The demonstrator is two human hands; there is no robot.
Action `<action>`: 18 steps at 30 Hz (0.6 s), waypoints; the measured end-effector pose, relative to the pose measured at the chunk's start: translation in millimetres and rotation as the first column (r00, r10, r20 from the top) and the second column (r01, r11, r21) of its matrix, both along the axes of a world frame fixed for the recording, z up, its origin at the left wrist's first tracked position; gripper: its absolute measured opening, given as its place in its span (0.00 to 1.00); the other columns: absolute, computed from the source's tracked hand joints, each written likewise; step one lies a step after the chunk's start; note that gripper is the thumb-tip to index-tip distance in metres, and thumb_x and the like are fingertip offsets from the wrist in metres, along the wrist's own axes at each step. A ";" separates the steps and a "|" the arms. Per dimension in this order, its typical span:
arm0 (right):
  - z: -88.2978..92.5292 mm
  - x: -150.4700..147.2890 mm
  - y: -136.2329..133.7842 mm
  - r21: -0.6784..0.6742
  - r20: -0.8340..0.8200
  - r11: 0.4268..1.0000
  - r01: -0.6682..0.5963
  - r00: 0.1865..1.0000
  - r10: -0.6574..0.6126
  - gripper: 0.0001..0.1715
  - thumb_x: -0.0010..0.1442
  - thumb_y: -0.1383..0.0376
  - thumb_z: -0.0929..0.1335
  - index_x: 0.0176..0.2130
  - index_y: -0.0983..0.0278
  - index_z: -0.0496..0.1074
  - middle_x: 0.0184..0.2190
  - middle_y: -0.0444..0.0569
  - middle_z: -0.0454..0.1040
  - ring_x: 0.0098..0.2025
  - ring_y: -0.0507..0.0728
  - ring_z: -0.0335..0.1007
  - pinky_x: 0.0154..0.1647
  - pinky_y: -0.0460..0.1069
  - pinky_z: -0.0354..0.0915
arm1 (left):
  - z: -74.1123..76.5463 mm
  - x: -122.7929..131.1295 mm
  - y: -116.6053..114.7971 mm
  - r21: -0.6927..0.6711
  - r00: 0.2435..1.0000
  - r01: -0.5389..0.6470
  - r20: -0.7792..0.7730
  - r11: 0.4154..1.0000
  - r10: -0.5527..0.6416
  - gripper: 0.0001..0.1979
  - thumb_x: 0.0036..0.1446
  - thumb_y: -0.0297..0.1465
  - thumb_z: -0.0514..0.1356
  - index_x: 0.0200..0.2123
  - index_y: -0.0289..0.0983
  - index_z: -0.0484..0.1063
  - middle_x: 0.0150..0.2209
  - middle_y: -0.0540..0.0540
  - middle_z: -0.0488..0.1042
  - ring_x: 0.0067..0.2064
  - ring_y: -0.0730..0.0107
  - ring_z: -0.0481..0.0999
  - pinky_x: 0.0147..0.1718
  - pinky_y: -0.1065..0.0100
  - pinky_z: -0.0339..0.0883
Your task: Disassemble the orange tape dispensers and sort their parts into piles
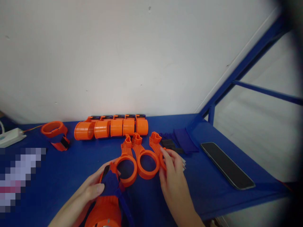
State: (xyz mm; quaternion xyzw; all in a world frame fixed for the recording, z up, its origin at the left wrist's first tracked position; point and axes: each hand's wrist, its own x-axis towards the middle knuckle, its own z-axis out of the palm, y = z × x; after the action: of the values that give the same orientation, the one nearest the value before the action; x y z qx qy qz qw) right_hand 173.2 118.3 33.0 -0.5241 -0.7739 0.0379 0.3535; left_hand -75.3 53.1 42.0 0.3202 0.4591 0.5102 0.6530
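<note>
Left hand grips orange printed cuff with navy strap. Right hand pinches rim of orange ring bracket, stem running back toward wall. Two more ring brackets lie between hands; cuff row behind.

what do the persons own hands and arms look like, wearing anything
The left hand and right hand are bare, with slim fingers and no gloves. The left forearm and right forearm show no sleeves, and no rings or watch are visible.
</note>
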 end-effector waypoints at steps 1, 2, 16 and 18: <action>2.0 0.2 -1.5 0.003 -0.009 1.000 -0.008 1.000 0.008 0.28 0.61 0.74 0.58 0.60 0.63 0.58 0.51 0.59 0.59 0.52 0.61 0.63 0.47 0.56 0.69 | 1.6 -0.1 -1.5 -0.006 1.000 0.008 0.007 1.000 -0.007 0.38 0.38 0.50 0.66 0.54 0.41 0.73 0.53 0.40 0.76 0.60 0.33 0.63 0.56 0.46 0.59; 4.1 0.4 -3.8 0.011 -0.019 1.000 -0.019 1.000 0.019 0.27 0.61 0.73 0.58 0.60 0.63 0.57 0.52 0.58 0.58 0.53 0.61 0.61 0.49 0.57 0.68 | 3.5 0.1 -3.4 -0.011 1.000 0.010 0.024 1.000 -0.010 0.39 0.39 0.50 0.66 0.55 0.41 0.71 0.54 0.40 0.75 0.60 0.33 0.64 0.56 0.45 0.60; 9.7 4.4 -17.1 0.032 -0.015 0.993 -0.112 0.994 0.112 0.20 0.62 0.70 0.62 0.54 0.62 0.63 0.51 0.57 0.63 0.56 0.64 0.59 0.55 0.65 0.59 | 35.4 19.6 -21.6 -0.180 0.978 -0.077 0.178 0.981 0.109 0.37 0.45 0.44 0.64 0.59 0.42 0.66 0.56 0.42 0.74 0.59 0.40 0.66 0.56 0.47 0.61; 20.4 3.7 -24.8 0.036 -0.070 0.982 -0.185 0.980 0.187 0.19 0.62 0.70 0.62 0.53 0.60 0.64 0.51 0.55 0.64 0.55 0.62 0.61 0.55 0.61 0.60 | 31.2 17.3 -25.4 -0.148 0.975 -0.110 0.175 0.983 0.136 0.41 0.38 0.48 0.67 0.57 0.40 0.69 0.52 0.41 0.77 0.58 0.36 0.66 0.55 0.46 0.62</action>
State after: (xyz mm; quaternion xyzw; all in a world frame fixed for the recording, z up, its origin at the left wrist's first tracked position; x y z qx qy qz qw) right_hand 176.9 93.6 53.4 -0.4424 -0.8066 0.0784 0.3842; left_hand -58.0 27.7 73.2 0.1968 0.4497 0.5443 0.6803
